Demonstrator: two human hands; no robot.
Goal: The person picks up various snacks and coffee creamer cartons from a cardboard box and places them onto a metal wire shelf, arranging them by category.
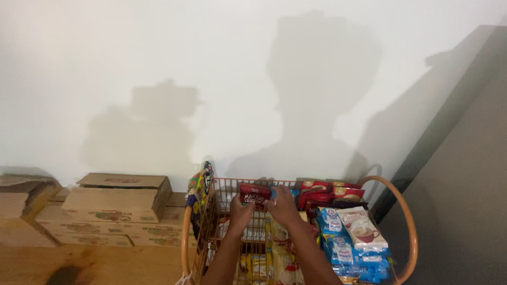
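A dark red packet [254, 194] with white lettering sits between two hands above an orange wire basket [406, 221]. Blue-and-white sachets [338, 243] and a white pack picturing a red cup [362, 228] fill its right side; yellow packets [259, 264] lie below. Brown cardboard boxes [113, 203] line the white wall [158, 63].

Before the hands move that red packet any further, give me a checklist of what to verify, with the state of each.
1. Both hands on the red packet: ok; left hand and right hand meet at it.
2. Grip firmness: cannot tell, fingers partly hidden.
3. Packet over the orange wire rack: ok.
4. Neighbouring red packets upright: ok.
5. Blue sachets stay in their stack: ok.
6. Free slot below the packet: cannot tell.
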